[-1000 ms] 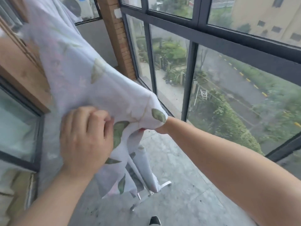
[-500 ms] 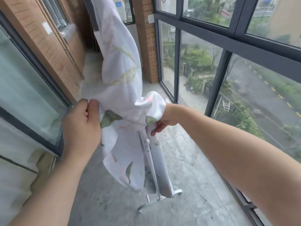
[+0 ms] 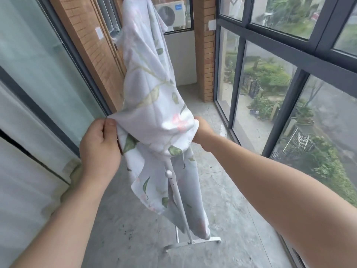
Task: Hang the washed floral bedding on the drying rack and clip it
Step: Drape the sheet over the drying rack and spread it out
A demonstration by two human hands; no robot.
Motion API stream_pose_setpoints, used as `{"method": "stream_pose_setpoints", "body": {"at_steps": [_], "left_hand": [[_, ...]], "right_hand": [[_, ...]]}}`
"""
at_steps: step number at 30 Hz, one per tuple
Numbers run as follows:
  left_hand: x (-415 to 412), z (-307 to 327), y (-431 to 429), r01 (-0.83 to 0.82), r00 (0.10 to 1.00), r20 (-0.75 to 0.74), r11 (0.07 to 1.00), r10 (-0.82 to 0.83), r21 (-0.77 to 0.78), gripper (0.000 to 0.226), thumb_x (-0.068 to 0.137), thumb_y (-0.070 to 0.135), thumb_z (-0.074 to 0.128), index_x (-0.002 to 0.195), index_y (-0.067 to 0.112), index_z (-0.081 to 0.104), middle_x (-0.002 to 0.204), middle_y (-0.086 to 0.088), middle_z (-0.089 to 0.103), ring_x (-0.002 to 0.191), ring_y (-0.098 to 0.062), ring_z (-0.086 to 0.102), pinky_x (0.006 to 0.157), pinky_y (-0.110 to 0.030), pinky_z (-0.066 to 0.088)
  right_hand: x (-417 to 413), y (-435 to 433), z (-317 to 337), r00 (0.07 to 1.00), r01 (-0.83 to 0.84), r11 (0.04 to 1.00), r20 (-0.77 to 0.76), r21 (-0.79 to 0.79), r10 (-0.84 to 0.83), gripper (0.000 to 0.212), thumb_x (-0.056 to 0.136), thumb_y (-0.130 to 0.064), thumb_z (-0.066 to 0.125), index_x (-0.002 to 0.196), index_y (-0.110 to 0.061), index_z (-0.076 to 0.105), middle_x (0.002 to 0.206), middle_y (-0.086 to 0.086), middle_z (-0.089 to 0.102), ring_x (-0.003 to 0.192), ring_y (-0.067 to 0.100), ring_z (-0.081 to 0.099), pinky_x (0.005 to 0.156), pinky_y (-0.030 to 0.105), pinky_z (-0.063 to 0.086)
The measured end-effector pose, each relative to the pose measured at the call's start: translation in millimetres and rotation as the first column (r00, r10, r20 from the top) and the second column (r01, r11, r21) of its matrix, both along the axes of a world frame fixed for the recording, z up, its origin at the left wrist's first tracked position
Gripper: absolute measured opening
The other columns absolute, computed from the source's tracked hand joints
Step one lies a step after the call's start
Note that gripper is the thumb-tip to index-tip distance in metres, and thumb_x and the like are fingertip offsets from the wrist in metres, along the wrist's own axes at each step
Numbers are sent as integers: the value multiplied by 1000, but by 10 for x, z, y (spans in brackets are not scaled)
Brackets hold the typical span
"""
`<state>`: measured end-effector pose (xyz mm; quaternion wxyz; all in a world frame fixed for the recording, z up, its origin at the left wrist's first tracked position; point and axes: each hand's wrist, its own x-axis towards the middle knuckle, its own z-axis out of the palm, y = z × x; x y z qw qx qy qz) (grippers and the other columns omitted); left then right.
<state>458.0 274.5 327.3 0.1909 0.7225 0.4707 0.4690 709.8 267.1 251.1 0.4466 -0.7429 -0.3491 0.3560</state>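
Note:
The white floral bedding (image 3: 148, 89), printed with green leaves and pink flowers, hangs in a long bunch from the top of the frame down over the white drying rack (image 3: 178, 200). My left hand (image 3: 99, 144) pinches a corner of the bedding between thumb and fingers on its left side. My right hand (image 3: 201, 130) grips the bunched cloth from the right, its fingers mostly hidden behind the fabric. Only the rack's upright pole and foot bar show below the cloth. No clip is visible.
A narrow balcony with a grey tiled floor (image 3: 222, 200). Tall dark-framed windows (image 3: 237, 78) run along the right. A glass sliding door (image 3: 38, 78) and brick wall (image 3: 87, 41) line the left. An air-conditioner unit (image 3: 171, 13) sits behind the far window.
My view has pulled back and the bedding now hangs further from me. Both hands have kept hold of it; the left has shifted from a fistful to a pinch on a corner.

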Motion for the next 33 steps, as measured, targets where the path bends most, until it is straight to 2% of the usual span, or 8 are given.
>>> {"method": "stream_pose_setpoints", "body": {"at_steps": [6,10,14,21,23,26,29,33], "left_hand": [[160,-96,-167,-9,998,62,997,14,-76,34,105,32,41,79,16,54,64,1,55,62,-23,53,61,-41,44],[201,-127,-301,19,988,154,987,6,-162,27,93,46,49,77,25,53,61,7,57,61,-24,55,62,-48,46],[197,-202,-564,117,983,166,965,-79,-234,10,88,25,60,97,23,55,85,15,62,74,6,58,71,-27,41],[103,-501,-1008,72,947,-268,932,-175,-355,64,81,7,77,114,45,37,108,29,48,89,17,47,70,-2,39],[183,-565,-1075,-94,911,-412,962,-21,-257,64,84,15,76,129,35,36,111,27,42,97,12,37,63,-9,33],[165,-686,-1016,-290,922,-316,940,225,-177,45,90,14,65,131,24,48,100,13,58,96,-14,61,58,-19,31],[51,-647,-975,-364,931,-86,917,354,-165,20,96,14,55,111,27,58,96,8,66,87,-16,62,62,-11,38],[-103,-434,-1135,-360,916,119,916,383,-177,13,97,22,55,107,28,61,97,13,66,90,-9,63,71,-21,47]], "right_hand": [[370,-284,-124,980,200,980,3,7,-200,20,84,-12,44,102,-11,53,100,14,69,77,26,63,64,33,47],[418,-536,16,970,-175,966,133,-191,202,13,85,-11,55,84,-22,60,84,8,73,75,26,73,68,35,59],[276,-929,69,644,-602,640,184,-478,743,20,75,-17,78,81,-25,61,76,-9,61,72,17,63,57,21,52],[-43,-1356,85,386,-840,390,91,-376,918,41,81,-49,77,111,-22,68,111,-3,72,106,18,66,97,35,53],[-112,-1388,118,419,-834,486,275,-259,865,52,74,-60,69,108,-21,67,107,-4,71,100,15,65,91,32,53],[-165,-1418,213,562,-769,625,612,138,557,13,66,-33,61,75,-25,56,76,-9,60,71,10,53,63,30,44],[-243,-1497,334,774,-628,567,503,533,385,24,66,-26,66,76,-36,47,70,-11,52,62,9,47,55,27,38],[-447,-1691,536,818,-546,447,334,709,469,32,70,-26,61,80,2,48,66,14,45,59,26,39,51,38,34]]}}
